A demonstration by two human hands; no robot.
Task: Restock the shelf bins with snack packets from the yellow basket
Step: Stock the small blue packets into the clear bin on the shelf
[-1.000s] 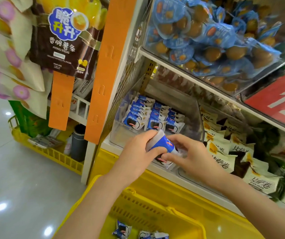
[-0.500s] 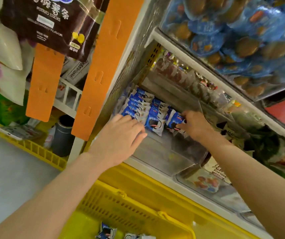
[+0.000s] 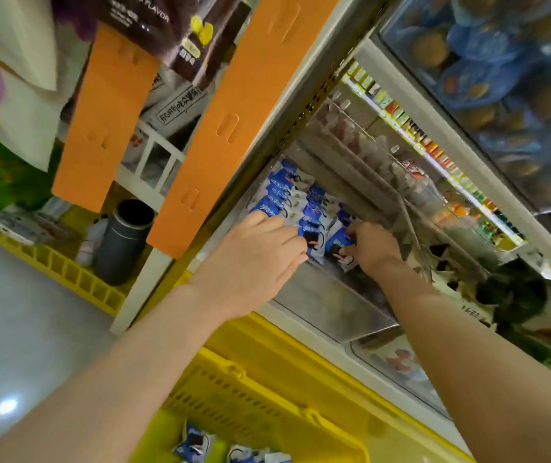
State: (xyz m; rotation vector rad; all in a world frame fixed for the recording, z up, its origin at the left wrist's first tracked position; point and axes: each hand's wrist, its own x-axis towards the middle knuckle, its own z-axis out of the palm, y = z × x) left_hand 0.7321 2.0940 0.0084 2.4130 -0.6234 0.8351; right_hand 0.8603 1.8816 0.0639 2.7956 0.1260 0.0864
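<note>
A clear plastic shelf bin [image 3: 334,305] holds rows of blue-and-white snack packets [image 3: 277,192]. My right hand [image 3: 372,248] is inside the bin, its fingers pinching one blue packet [image 3: 339,240] at the front of the right row. My left hand [image 3: 257,262] lies flat with fingers together against the front packets of the left rows, holding nothing. Below, the yellow basket [image 3: 267,389] has a few of the same packets [image 3: 194,442] on its bottom.
Orange hanging strips [image 3: 234,121] with snack bags hang left of the shelf. A dark cylinder [image 3: 123,242] stands in a low yellow floor basket [image 3: 50,262]. Above is a bin of blue-wrapped snacks [image 3: 501,61]; another packet bin [image 3: 397,362] sits to the right.
Both hands carried the blue packet from the bin's front edge deep into the bin. The left hand let go and now rests flat on the rows; the view tilted.
</note>
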